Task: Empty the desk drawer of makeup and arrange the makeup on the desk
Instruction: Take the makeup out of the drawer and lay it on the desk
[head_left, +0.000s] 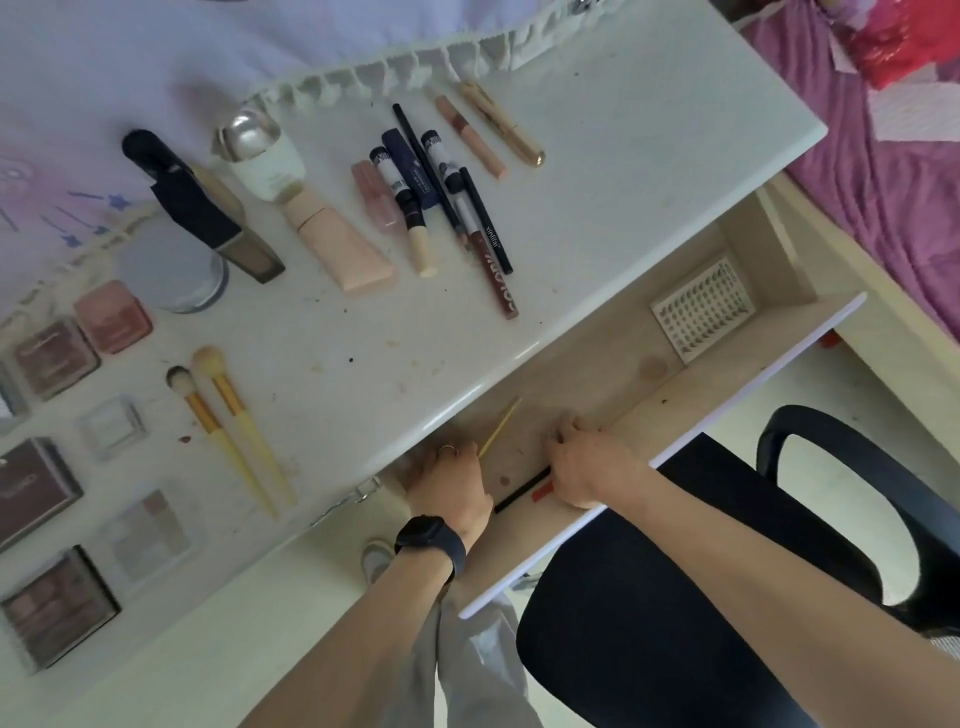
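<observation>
The wooden drawer (587, 379) is pulled out under the white desk (597, 171). My left hand (452, 480), with a ring and a black watch, reaches in under the desk edge and pinches a thin yellow stick (500, 427) that points up and away. My right hand (584, 465) lies in the drawer with curled fingers and grips the end of a black pencil (519, 493) with a red band. A white lash tray (701, 310) lies in the drawer's far corner. Pencils and tubes (447, 197), two yellow brushes (228, 431) and several palettes (57, 519) lie on the desk.
A black office chair (675, 597) stands right behind the drawer's white front (737, 415). A round mirror (174, 270) and a tall dark bottle (202, 213) rest at the desk's back left. A purple bedspread (893, 156) fills the right.
</observation>
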